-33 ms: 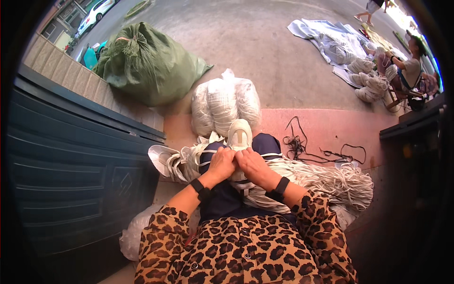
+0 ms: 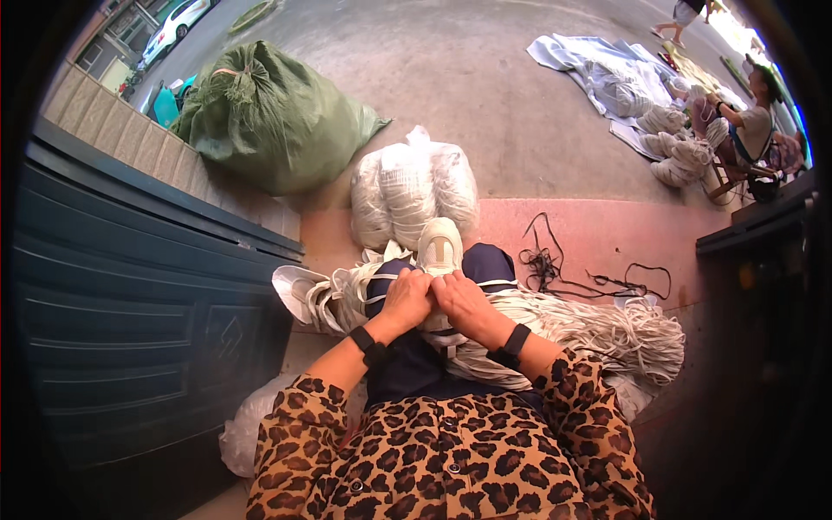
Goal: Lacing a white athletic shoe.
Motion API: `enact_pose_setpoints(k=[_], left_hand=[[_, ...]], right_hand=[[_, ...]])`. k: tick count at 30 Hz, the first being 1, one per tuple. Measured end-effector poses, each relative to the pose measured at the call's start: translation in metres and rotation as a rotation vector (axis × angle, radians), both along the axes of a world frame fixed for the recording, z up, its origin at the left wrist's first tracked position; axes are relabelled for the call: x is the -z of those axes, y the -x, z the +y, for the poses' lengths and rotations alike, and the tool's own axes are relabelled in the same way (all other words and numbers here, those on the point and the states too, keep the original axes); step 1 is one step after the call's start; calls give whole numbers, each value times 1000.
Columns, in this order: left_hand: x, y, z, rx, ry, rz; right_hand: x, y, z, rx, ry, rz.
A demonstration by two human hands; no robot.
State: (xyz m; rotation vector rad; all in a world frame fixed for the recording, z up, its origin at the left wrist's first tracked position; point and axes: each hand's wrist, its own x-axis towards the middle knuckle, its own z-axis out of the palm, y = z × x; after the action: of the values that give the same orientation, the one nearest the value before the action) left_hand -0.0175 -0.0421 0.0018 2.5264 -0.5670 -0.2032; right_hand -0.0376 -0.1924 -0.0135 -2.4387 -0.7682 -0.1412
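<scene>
A pale beige sneaker (image 2: 440, 243) stands between my knees, its toe pointing away from me. My left hand (image 2: 407, 299) and my right hand (image 2: 465, 303) meet over its lacing, the thumbs and fingers pinched together. A white shoelace (image 2: 381, 276) runs out beside my left fingers; the parts inside both pinches are mostly hidden. Across my lap, to the right, spreads a thick bundle of off-white laces (image 2: 620, 334). Left of my knee lies another white shoe (image 2: 302, 293), with loose laces around it.
Ahead stands a clear plastic bag of white bundles (image 2: 407, 191), with a big green sack (image 2: 277, 121) behind it. Black cords (image 2: 544, 267) lie on the floor at right. A dark door (image 2: 147, 329) flanks my left. A seated person (image 2: 754, 121) is beside white bundles (image 2: 680, 156).
</scene>
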Motion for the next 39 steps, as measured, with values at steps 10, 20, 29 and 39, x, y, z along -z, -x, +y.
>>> enact_pose_setpoints(k=[10, 20, 29, 39], left_hand=[[-3, 0, -3, -66, 36, 92], [-38, -32, 18, 41, 111, 571], [-48, -16, 18, -25, 419, 829], [-22, -16, 20, -134, 404, 884]], right_hand=[[9, 3, 6, 365, -257, 302], [-22, 2, -32, 199, -10, 330], [-26, -8, -29, 256, -490, 778], [-23, 1, -33, 286, -740, 921]])
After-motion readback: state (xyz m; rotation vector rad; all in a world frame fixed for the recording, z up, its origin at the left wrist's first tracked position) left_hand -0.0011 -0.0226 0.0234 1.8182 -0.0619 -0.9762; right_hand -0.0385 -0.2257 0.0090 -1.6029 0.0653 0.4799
